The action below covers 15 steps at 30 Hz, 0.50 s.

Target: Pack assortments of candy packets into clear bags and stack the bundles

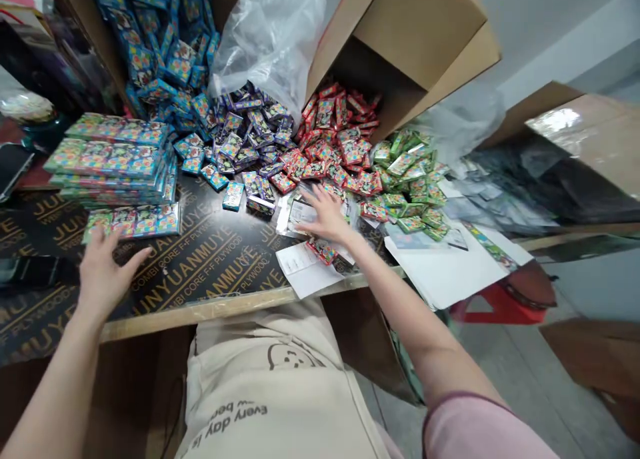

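Note:
My left hand (107,272) hovers open at the near edge of a row of small multicoloured packets (133,222), its fingertips close to them. Behind that row rises a stack of the same packets (113,156). My right hand (325,216) lies spread on a clear plastic sleeve with paper inside (300,216), holding nothing. Just below its palm lies a red packet (323,250). Heaps of red packets (333,139), green packets (407,186), purple packets (247,136) and blue packets (160,59) fan out across the board beyond my hands.
The packets lie on a black printed plywood board (210,266) with a pale wooden edge (225,309). A tipped cardboard box (400,46) and a clear plastic bag (270,32) stand behind the heaps. White sheets (445,266) lie right, above a red stool (500,306).

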Each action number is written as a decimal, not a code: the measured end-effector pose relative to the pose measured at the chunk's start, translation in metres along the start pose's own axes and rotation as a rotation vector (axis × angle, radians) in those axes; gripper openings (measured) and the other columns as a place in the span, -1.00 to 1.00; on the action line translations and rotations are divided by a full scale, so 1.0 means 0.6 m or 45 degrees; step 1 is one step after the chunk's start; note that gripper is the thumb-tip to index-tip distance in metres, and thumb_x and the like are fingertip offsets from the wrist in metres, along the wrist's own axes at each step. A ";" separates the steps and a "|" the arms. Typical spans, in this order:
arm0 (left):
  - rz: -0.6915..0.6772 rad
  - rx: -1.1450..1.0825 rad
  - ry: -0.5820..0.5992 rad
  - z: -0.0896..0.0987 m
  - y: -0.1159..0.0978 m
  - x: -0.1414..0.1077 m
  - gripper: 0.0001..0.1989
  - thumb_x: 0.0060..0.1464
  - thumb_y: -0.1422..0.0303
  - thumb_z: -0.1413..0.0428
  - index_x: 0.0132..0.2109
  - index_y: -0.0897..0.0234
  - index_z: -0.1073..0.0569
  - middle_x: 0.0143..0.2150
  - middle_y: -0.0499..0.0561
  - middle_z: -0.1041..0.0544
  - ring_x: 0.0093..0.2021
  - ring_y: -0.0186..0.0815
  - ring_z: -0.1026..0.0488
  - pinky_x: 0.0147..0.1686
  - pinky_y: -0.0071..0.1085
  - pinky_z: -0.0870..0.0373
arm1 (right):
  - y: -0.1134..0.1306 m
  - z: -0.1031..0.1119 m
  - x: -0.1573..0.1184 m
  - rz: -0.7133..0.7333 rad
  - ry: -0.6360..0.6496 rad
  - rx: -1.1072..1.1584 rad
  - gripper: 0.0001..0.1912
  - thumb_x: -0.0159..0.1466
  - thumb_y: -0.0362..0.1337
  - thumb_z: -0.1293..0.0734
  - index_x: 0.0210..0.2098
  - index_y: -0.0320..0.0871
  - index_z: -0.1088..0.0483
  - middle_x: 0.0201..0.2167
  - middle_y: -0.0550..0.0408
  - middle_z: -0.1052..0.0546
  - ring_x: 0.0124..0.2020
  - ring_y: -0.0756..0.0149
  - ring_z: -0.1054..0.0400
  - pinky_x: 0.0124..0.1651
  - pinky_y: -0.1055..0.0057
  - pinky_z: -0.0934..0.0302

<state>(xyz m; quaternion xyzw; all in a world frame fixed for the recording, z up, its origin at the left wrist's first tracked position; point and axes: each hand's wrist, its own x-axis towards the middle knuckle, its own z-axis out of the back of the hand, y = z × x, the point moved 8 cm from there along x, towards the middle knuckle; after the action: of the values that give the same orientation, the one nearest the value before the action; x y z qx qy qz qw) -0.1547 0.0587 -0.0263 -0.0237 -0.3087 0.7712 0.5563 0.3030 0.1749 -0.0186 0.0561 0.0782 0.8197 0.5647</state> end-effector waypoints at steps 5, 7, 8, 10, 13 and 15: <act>-0.440 -0.034 0.139 -0.029 -0.179 -0.070 -0.51 -0.01 0.25 -0.18 0.12 0.16 -0.45 0.42 0.08 -0.10 0.40 0.07 -0.03 0.34 0.07 -0.03 | -0.067 -0.039 -0.067 0.003 0.248 -0.132 -0.15 0.18 0.15 -0.33 0.28 -0.25 -0.15 0.17 -0.33 -0.34 0.19 -0.15 -0.25 0.11 0.05 -0.20; -0.684 0.045 0.314 -0.047 -0.261 -0.110 -0.51 0.05 0.40 -0.13 0.17 0.19 -0.40 0.43 0.12 -0.07 0.43 0.02 0.07 0.37 0.13 0.13 | -0.048 -0.045 -0.077 0.090 0.203 -0.210 -0.27 0.27 0.12 -0.24 0.22 -0.30 -0.21 0.09 -0.33 -0.40 0.09 -0.10 -0.34 0.02 0.14 -0.26; -0.809 0.075 0.403 -0.056 -0.297 -0.130 -0.49 0.07 0.45 -0.09 0.19 0.22 -0.37 0.43 0.13 -0.07 0.44 -0.02 0.09 0.38 0.13 0.17 | -0.037 -0.049 -0.081 0.135 0.192 -0.263 -0.31 0.30 0.10 -0.20 0.19 -0.32 -0.22 0.05 -0.34 -0.43 0.05 -0.09 -0.36 -0.03 0.17 -0.27; -1.011 0.117 0.517 -0.067 -0.350 -0.162 -0.50 0.12 0.53 -0.01 0.22 0.27 -0.33 0.42 0.17 -0.08 0.44 -0.07 0.10 0.39 0.13 0.21 | -0.019 -0.054 -0.085 0.230 0.189 -0.365 -0.40 0.34 0.04 -0.16 0.12 -0.36 -0.27 -0.05 -0.33 -0.48 -0.05 -0.06 -0.41 -0.15 0.23 -0.27; -1.141 0.162 0.572 -0.073 -0.381 -0.182 -0.54 0.15 0.55 0.03 0.21 0.34 -0.34 0.41 0.24 -0.09 0.44 -0.10 0.09 0.40 0.08 0.24 | -0.008 -0.047 -0.081 0.321 0.199 -0.452 -0.61 0.38 -0.15 -0.10 -0.09 -0.32 -0.39 -0.24 -0.23 -0.55 -0.29 0.07 -0.46 -0.35 0.34 -0.17; -1.127 0.131 0.594 -0.073 -0.382 -0.186 -0.54 0.15 0.48 -0.05 0.21 0.34 -0.32 0.40 0.30 -0.11 0.43 -0.04 0.06 0.39 0.13 0.26 | -0.006 -0.019 -0.076 0.303 0.168 -0.485 -0.64 0.37 -0.27 -0.05 -0.24 -0.29 -0.43 -0.41 -0.17 -0.55 -0.44 0.15 -0.43 -0.44 0.37 -0.06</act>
<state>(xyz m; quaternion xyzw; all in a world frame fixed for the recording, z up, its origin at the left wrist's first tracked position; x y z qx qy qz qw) 0.0977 0.0250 0.0192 -0.0348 -0.1182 0.4498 0.8846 0.3204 0.1326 -0.0309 -0.0962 -0.0483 0.8824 0.4581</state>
